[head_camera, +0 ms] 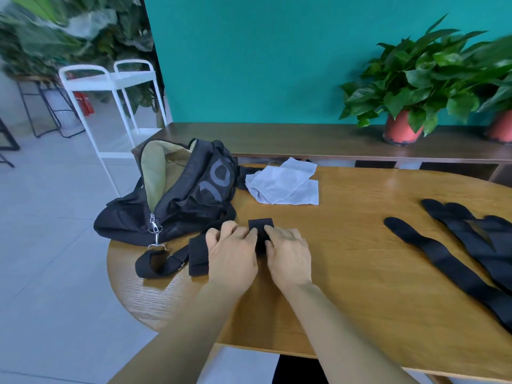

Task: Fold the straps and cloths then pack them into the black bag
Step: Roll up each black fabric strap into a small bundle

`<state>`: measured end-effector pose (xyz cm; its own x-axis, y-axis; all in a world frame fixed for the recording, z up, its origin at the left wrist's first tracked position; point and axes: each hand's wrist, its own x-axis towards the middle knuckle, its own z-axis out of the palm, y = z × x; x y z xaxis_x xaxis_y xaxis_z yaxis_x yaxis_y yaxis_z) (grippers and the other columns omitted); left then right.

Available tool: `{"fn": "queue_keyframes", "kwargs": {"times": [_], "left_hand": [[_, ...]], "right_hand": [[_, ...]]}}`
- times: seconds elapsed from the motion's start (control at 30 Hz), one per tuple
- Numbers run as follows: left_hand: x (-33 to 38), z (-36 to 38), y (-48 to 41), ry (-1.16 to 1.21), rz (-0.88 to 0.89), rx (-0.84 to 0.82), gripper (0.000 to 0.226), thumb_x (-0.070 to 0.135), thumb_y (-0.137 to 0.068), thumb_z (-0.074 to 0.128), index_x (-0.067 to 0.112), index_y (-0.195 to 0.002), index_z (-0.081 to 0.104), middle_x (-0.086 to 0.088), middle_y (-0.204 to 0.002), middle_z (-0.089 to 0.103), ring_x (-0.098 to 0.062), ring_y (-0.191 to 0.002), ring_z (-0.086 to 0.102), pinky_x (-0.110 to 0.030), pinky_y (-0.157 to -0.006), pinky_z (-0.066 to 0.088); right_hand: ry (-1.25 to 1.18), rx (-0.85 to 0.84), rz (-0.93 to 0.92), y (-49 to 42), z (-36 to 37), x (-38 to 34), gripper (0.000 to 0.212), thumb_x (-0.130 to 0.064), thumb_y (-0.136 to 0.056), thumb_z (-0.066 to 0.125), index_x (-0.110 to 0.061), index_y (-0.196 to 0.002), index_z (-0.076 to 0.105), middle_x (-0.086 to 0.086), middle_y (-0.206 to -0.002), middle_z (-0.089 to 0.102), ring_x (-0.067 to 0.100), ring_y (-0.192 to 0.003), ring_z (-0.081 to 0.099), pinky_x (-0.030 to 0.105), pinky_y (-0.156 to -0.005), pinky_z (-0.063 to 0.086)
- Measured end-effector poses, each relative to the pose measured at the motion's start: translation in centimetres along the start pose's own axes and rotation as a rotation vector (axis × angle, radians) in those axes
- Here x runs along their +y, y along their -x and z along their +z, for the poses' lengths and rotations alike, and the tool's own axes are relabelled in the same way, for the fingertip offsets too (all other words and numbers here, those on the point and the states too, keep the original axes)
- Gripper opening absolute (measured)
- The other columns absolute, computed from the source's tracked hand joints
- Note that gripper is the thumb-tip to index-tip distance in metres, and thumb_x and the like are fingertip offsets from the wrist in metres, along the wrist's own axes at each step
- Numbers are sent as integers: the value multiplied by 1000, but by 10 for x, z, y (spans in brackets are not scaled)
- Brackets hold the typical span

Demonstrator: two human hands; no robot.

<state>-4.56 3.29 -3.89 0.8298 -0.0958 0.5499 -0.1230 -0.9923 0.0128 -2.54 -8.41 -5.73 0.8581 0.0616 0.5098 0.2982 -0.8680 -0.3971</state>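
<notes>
Bare forearms reach in from the near edge of the bench (360, 286) and meet over one small black strap (260, 224), which lies toward the near left corner, just in front of the black bag (188, 189). Left grip (232, 253) and right grip (288, 253) are both closed on that strap, with fingers bent down over its top and thumbs tucked into the dark gap between the two hands. Wrists sit low, palms down, the hands close together. A fold seems to be getting set here. To do it well, the edges want lining up square before any pressure goes on. Then the fingertips should run outward along the crease, so the bundle stays flat and does not spring open on its way to the bag. Just left of the left grip a wider black band (198, 256) lies flat; whether it belongs to the same strap I cannot tell, since the hand covers the join. The bag slumps at the left edge with its zip open and pale lining showing, so its mouth looks ready. A white cloth (285, 184) lies rumpled toward the far edge. Long black straps (443, 259) sprawl unfolded at the right edge, well apart from the hands, so most of the task looks not yet done.
</notes>
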Motion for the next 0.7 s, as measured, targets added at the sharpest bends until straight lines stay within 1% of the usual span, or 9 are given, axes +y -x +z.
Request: {"fn": "queue_keyframes", "kwargs": {"times": [0.1, 0.2, 0.23, 0.3, 0.37, 0.43, 0.47, 0.57, 0.7], "left_hand": [[-6, 7, 2, -10, -6, -32, 29, 12, -67, 72, 18, -96, 73, 7, -77, 65, -22, -97, 51, -43, -86, 25], [-6, 12, 4, -19, -4, -73, 31, 11, -62, 74, 19, -92, 74, 5, -84, 66, -25, -99, 54, -45, -90, 24], [-5, 13, 5, -26, -3, -85, 28, 11, -62, 72, 19, -89, 75, 4, -86, 65, -25, -98, 54, -44, -89, 24], [-5, 12, 5, -18, -15, -118, 24, 13, -67, 64, 20, -88, 75, 3, -92, 62, -25, -95, 54, -41, -86, 24], [-3, 8, 5, 10, -34, -176, 31, 15, -80, 53, 22, -104, 72, 2, -107, 59, -23, -101, 54, -38, -87, 25], [-3, 6, 4, 31, -32, -233, 38, 18, -91, 43, 24, -124, 61, 3, -125, 50, -21, -113, 46, -36, -92, 25], [-3, 5, 4, 39, -31, -243, 40, 18, -92, 41, 25, -128, 57, 4, -130, 46, -20, -116, 44, -34, -93, 26], [-3, 0, 4, 38, -23, -245, 42, 16, -92, 42, 24, -131, 54, 3, -131, 45, -20, -118, 43, -34, -93, 27], [0, -5, 4, 59, -16, -199, 35, 11, -85, 53, 18, -117, 66, -1, -120, 55, -23, -108, 52, -37, -90, 30]], "right_hand": [[13, -35, -2, -1, 8, -1, 21, -7, -83, 62, -15, -102, 67, -1, -91, 69, 27, -88, 58, 37, -69, 47], [22, -126, -28, -1, 10, 2, 25, -11, -91, 53, -16, -112, 64, -1, -102, 67, 26, -100, 55, 36, -78, 44], [30, -142, -36, -1, 10, 2, 24, -12, -91, 53, -17, -112, 64, -1, -101, 67, 26, -100, 54, 36, -78, 43], [50, -137, -45, 1, 10, 1, 20, -9, -86, 58, -18, -102, 66, -1, -90, 68, 27, -90, 57, 35, -71, 44], [63, -111, -42, 2, 13, 2, 20, -6, -79, 63, -18, -94, 68, -2, -80, 67, 27, -81, 58, 34, -64, 44], [73, -94, -53, 3, 14, 2, 20, -5, -76, 65, -17, -92, 68, -2, -77, 66, 26, -77, 57, 33, -61, 43], [76, -85, -56, 3, 14, 3, 21, -5, -76, 65, -17, -93, 69, -2, -76, 67, 27, -76, 57, 33, -60, 42], [79, -95, -66, 3, 12, 2, 27, -3, -76, 65, -16, -100, 69, 0, -81, 68, 29, -80, 58, 35, -63, 43], [74, -77, -77, 1, 3, 3, 33, 0, -73, 64, -14, -103, 68, 2, -84, 68, 31, -83, 58, 37, -65, 44]]}}
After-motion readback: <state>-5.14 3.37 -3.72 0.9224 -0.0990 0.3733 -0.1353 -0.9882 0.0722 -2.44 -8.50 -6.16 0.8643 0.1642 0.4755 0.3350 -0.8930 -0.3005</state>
